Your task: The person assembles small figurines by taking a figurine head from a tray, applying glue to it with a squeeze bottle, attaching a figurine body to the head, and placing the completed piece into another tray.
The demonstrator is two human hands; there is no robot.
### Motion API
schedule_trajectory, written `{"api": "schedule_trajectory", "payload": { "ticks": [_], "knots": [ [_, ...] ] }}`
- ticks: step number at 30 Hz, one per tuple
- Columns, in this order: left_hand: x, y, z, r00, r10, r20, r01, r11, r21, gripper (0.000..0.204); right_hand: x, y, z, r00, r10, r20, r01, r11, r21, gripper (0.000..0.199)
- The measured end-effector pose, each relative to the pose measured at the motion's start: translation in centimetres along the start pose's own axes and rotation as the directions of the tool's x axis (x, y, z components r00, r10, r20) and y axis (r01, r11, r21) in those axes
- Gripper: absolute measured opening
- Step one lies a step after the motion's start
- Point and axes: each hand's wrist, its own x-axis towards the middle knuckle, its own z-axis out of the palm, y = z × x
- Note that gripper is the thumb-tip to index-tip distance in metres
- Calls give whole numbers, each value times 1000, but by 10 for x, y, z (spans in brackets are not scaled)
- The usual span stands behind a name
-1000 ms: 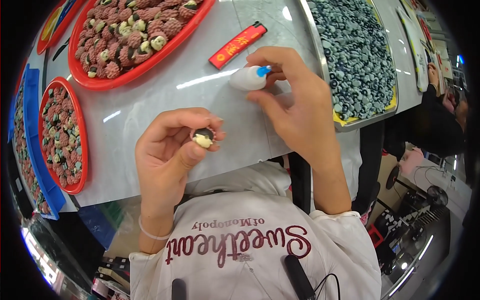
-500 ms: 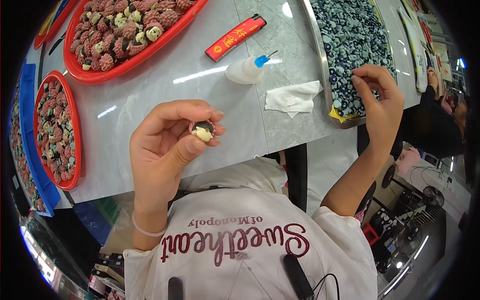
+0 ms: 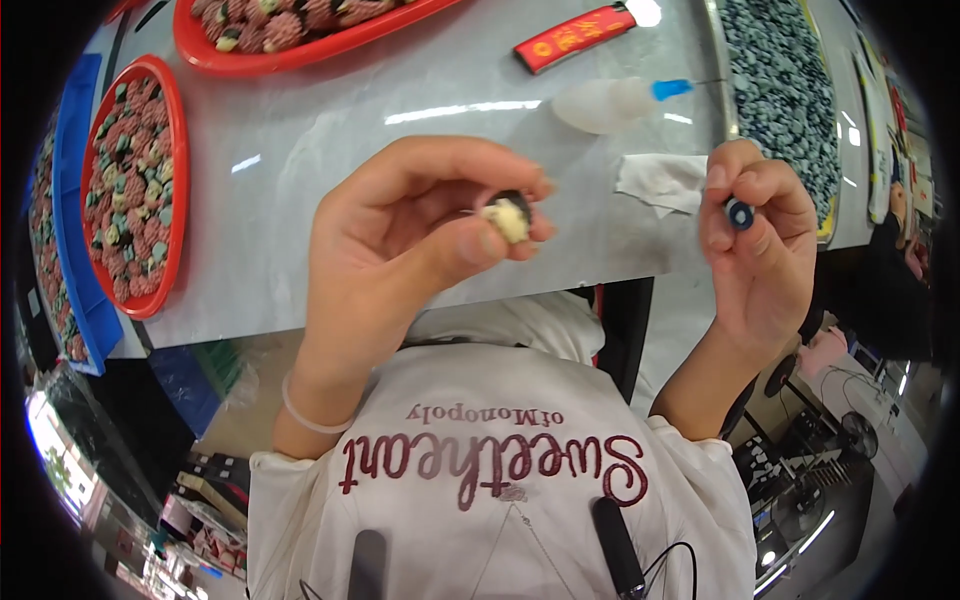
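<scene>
Between the thumb and fingertips of my left hand [image 3: 385, 245] is a small ridged pink piece with a dark and cream top [image 3: 511, 221], shaped like a tiny cookie. My right hand [image 3: 768, 255] pinches a small round dark-blue bead with a pale ring [image 3: 740, 213], held over the table's near right part. The two hands are apart, with their pieces not touching. Just beyond the right hand is a metal-edged tray [image 3: 724, 88] full of small blue, grey-green and dark pieces. A crumpled white tissue [image 3: 648, 180] lies beside that hand.
A white squeeze bottle [image 3: 603, 106] with a blue needle tip lies on the grey table, near a red lighter [image 3: 572, 42]. At the left are a red oval tray [image 3: 182, 190] of pink and green pieces, a larger red tray [image 3: 270, 64] and a blue tray [image 3: 97, 315].
My right hand has come out of the metal-edged tray and now holds the blue bead. My left hand still grips its pink piece, now turned slightly. The whole view has shifted.
</scene>
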Motion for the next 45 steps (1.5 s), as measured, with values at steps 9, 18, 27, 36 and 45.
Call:
{"api": "schedule_trajectory", "payload": {
  "ticks": [9,18,27,36,45],
  "knots": [
    [0,0,-3,999,-29,-30,26,996,-83,42,17,19,52,952,-268,148,306,810,-501,29],
    [0,-3,-5,999,23,-28,-25,998,-60,38,17,24,65,866,-434,247,472,549,-690,23],
    [-2,-5,-3,997,65,-34,-65,998,8,32,13,22,64,891,-391,230,424,535,-731,20],
    [-3,-9,-4,996,90,-30,-89,996,13,30,9,28,63,891,-406,205,419,556,-718,21],
    [-2,-7,-3,994,106,-29,-105,994,30,29,8,22,59,920,-348,181,370,619,-693,24]
  ]
}}
